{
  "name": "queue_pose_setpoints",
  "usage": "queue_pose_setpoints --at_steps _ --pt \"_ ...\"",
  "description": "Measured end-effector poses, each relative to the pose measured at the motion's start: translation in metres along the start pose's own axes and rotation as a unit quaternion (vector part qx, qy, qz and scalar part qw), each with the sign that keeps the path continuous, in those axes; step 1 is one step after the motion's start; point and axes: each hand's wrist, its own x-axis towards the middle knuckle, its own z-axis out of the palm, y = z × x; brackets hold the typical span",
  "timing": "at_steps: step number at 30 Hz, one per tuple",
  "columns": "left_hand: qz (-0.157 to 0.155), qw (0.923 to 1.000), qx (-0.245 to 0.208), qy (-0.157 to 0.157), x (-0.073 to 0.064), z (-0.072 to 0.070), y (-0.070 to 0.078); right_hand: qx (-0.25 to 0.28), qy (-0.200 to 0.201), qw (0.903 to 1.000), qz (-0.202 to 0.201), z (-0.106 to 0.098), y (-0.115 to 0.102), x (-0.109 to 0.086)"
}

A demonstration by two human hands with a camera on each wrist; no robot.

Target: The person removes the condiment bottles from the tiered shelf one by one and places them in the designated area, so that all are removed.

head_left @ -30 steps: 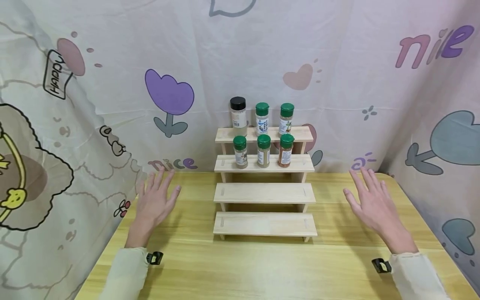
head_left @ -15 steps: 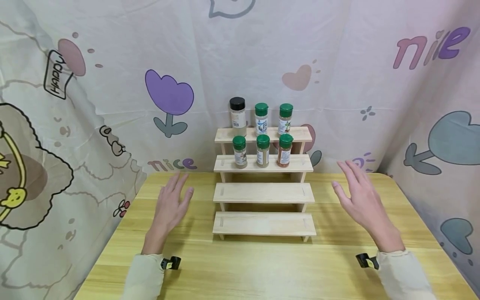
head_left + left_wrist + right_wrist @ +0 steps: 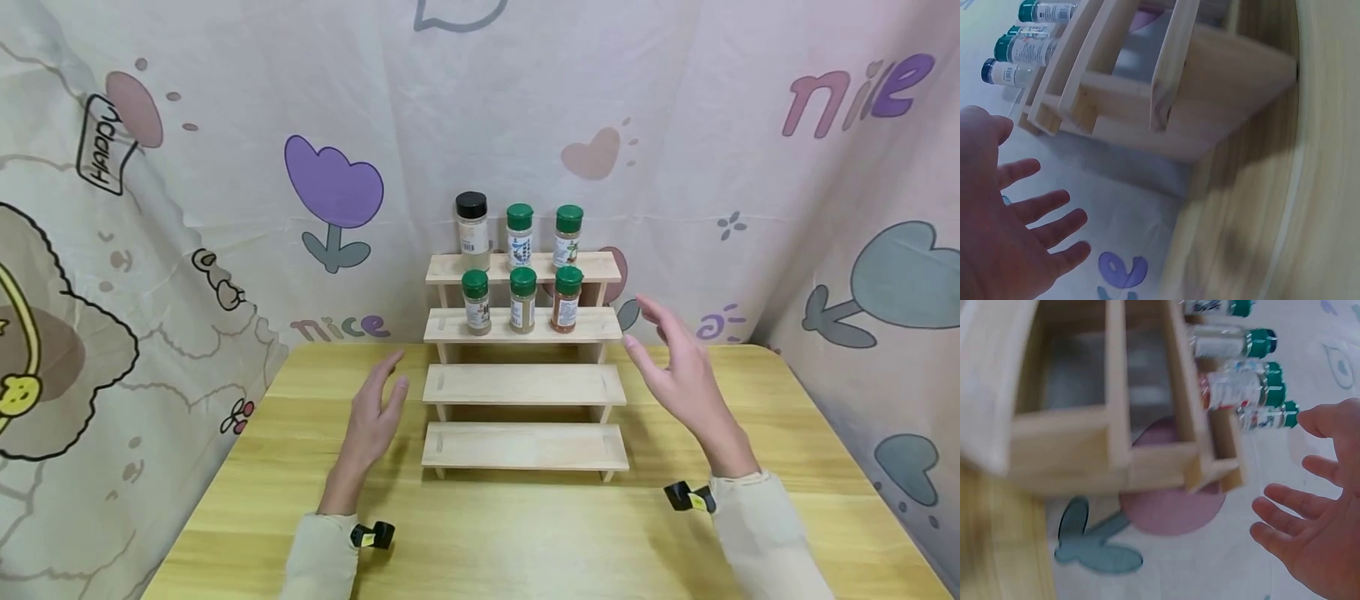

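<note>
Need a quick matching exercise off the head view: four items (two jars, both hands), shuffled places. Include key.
Items
1. Black-capped jar
2. Jar with reddish contents
3. Left hand
4. Right hand

Places
A. Right of the wooden rack, holding nothing
B. Top tier, left end of its row
C. Left of the rack, holding nothing
D. Second tier from the top, right end of its row

Pairs: 1-B, 2-D, 3-C, 4-A
</note>
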Motion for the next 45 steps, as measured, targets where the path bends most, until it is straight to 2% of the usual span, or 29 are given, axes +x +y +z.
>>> queue_pose_setpoints --at_steps 3,6,10,13,16,20,25,32,38,45 --pt "-0.016 0.9983 -0.056 -0.004 0.001 0.006 0.003 0.052 -0.009 0.9984 0.02 0.005 -0.008 0.009" --pt "-0.043 0.9929 -0.111 -0.008 0.003 0.012 0.003 0.094 -0.015 0.9949 0.032 0.009 -0.015 0.018" --pt "-0.075 0.9785 -0.192 -0.014 0.006 0.021 0.003 0.129 -0.01 0.9907 0.042 0.015 -0.018 0.029" --pt "-0.097 0.9667 -0.236 -0.019 0.005 0.028 0.003 0.168 -0.005 0.9846 0.048 0.022 -0.018 0.037" --pt "-0.12 0.9597 -0.253 -0.02 0.003 0.033 0.002 0.21 -0.002 0.9766 0.048 0.03 -0.016 0.044" --pt "-0.129 0.9544 -0.269 -0.01 0.001 0.038 -0.002 0.248 0.001 0.9677 0.044 0.042 -0.013 0.054" --pt "-0.131 0.9464 -0.295 0.008 0.0 0.041 -0.006 0.26 -0.006 0.9641 0.052 0.053 -0.014 0.061" --pt "-0.127 0.9456 -0.299 0.001 0.002 0.045 -0.005 0.258 0.003 0.9642 0.06 0.058 -0.017 0.069" --pt "-0.141 0.9444 -0.297 0.008 0.003 0.045 -0.003 0.255 0.006 0.9644 0.069 0.059 -0.018 0.073" --pt "-0.138 0.9531 -0.269 0.021 0.001 0.05 -0.009 0.249 -0.001 0.9643 0.091 0.061 -0.017 0.075"
